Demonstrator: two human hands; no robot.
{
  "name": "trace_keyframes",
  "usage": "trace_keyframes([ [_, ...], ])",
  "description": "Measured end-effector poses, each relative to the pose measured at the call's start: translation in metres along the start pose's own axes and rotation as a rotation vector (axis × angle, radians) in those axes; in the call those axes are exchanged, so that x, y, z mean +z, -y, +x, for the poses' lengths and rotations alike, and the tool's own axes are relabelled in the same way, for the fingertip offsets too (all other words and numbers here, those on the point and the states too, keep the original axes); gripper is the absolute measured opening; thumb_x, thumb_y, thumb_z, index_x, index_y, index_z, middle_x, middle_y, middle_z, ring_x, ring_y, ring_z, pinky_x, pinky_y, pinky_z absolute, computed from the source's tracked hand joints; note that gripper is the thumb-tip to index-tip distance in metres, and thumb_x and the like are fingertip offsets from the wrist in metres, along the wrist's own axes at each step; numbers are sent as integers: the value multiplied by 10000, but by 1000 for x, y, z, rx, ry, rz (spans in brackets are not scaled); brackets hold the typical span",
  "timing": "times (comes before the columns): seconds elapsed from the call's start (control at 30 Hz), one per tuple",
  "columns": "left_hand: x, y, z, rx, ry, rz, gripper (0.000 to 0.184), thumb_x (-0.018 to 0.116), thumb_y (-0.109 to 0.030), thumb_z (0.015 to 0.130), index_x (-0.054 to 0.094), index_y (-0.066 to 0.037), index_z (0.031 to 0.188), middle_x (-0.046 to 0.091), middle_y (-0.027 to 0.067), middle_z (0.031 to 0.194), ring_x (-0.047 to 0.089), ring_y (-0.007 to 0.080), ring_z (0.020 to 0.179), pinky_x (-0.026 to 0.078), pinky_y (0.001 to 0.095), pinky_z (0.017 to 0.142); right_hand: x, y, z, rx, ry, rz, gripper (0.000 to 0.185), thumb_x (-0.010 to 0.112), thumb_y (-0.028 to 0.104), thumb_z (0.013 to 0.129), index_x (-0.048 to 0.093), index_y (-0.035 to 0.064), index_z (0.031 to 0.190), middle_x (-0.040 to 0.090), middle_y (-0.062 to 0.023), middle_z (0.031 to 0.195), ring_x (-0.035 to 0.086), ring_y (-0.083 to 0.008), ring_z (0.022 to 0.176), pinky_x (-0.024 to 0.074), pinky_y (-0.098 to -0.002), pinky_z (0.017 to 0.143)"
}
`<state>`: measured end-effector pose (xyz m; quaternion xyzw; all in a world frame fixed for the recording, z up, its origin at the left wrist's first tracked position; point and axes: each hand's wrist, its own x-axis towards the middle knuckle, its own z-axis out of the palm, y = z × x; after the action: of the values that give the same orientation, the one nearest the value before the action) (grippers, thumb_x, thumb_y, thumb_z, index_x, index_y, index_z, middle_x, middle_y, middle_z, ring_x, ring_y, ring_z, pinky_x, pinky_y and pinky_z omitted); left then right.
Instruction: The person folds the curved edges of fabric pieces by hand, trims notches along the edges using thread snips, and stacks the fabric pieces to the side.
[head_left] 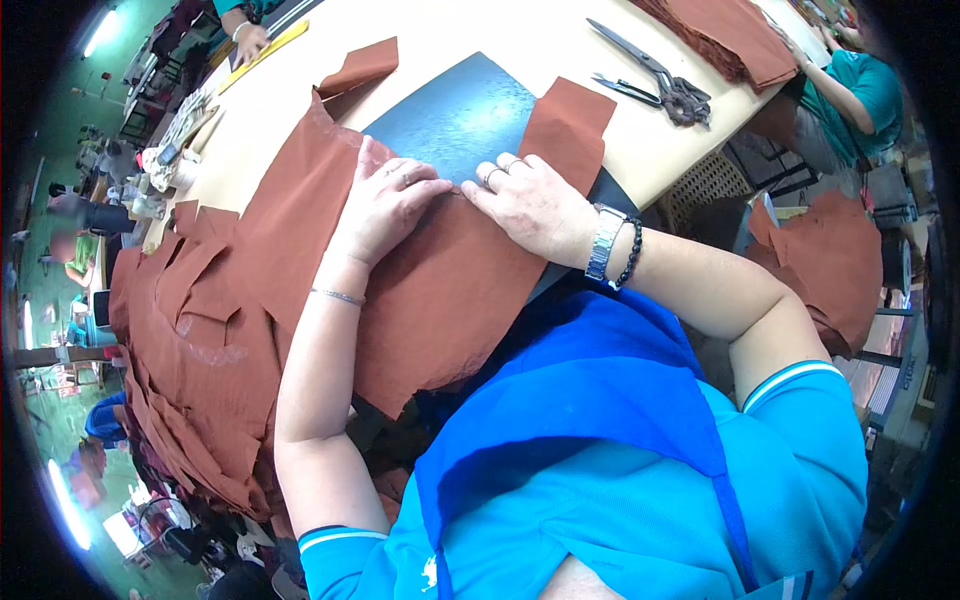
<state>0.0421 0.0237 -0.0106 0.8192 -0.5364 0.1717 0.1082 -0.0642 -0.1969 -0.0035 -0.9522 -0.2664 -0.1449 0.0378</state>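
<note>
Head view: brown sheet (430, 300) lies under the curled left fingers (409, 171) and right fingers (508, 176), grip unclear.

Reddish-brown leather piece (440, 315), matte, ragged near edge, lying partly over dark board (460, 115)

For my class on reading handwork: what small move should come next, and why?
Perhaps smooth the brown leather along its far edge, over the dark board: the left hand and right hand are both at that edge, and the large scissors lie apart from them.
</note>
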Motion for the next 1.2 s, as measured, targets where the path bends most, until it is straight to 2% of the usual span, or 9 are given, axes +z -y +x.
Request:
trace_keyframes([
  [0.4, 5, 28, -10, -49, -41, 39, 208, 673, -129, 842, 733, -258, 993, 685, -83, 1042, 635, 131, 1083, 211, 614, 1152, 0, 3, 6, 28, 1, 100, 276, 531, 112, 867, 601, 5, 1112, 593, -115, 1064, 585, -254, 979, 541, -339, 804],
  [0.6, 6, 26, -9, -96, -32, 12, 202, 672, -121, 850, 739, -251, 989, 687, -85, 1053, 630, 134, 1107, 200, 620, 1145, -3, 9, 20, 109, 40, 188, 310, 501, 120, 906, 597, 27, 1186, 593, -149, 1076, 593, -298, 1012, 571, -393, 779],
  [0.7, 8, 28, -9, -131, -21, 20, 169, 682, -160, 857, 741, -266, 974, 681, -94, 1061, 614, 129, 1121, 209, 654, 1137, -6, 12, 38, 192, 267, 204, 474, 459, 110, 916, 508, 85, 1387, 569, -168, 1123, 571, -325, 1019, 539, -417, 814],
  [0.83, 10, 32, -11, -128, 10, 48, 189, 697, -207, 865, 719, -265, 1043, 654, -74, 1146, 569, 151, 1199, 197, 678, 1132, -10, 5, 29, 128, 198, 228, 365, 465, 115, 904, 580, 74, 1248, 567, -178, 1113, 576, -331, 982, 523, -438, 784],
  [0.9, 8, 26, -9, -242, -75, -32, 245, 704, -242, 870, 684, -253, 1114, 624, -51, 1217, 539, 170, 1241, 191, 687, 1127, -29, 1, 12, 60, 268, 175, 295, 475, 121, 895, 611, 74, 1153, 566, -178, 1099, 576, -328, 960, 508, -438, 769],
  [0.93, 6, 22, -8, -307, -132, -69, 280, 707, -259, 873, 666, -246, 1150, 609, -40, 1252, 524, 179, 1262, 188, 692, 1125, -29, -1, -7, -16, 24, 135, 171, 481, 148, 906, 611, 63, 977, 557, -134, 996, 578, -303, 932, 485, -412, 747],
  [1.07, -5, 44, -36, -565, -232, -210, 560, 727, -381, 855, 524, -194, 1342, 511, 44, 1400, 467, 282, 1331, 175, 713, 1114, -47, 11, -32, 157, 7, 236, 306, 662, 193, 860, 615, 86, 1143, 601, -73, 1037, 598, -253, 962, 479, -388, 764],
  [1.1, -15, 44, -47, -651, -96, -259, 652, 692, -465, 866, 471, -165, 1401, 427, 99, 1495, 370, 326, 1412, 157, 697, 1130, -42, 9, -36, 185, 9, 296, 389, 708, 232, 860, 603, 96, 1209, 614, -89, 1098, 616, -275, 961, 489, -392, 795],
  [1.2, -24, 25, -79, -793, 131, -104, 674, 630, -468, 914, 408, -143, 1461, 298, 153, 1585, 215, 340, 1493, 126, 640, 1169, -31, 4, -35, 172, -22, 417, 181, 688, 155, 847, 628, 86, 1003, 659, -91, 906, 639, -305, 848, 512, -407, 766],
])
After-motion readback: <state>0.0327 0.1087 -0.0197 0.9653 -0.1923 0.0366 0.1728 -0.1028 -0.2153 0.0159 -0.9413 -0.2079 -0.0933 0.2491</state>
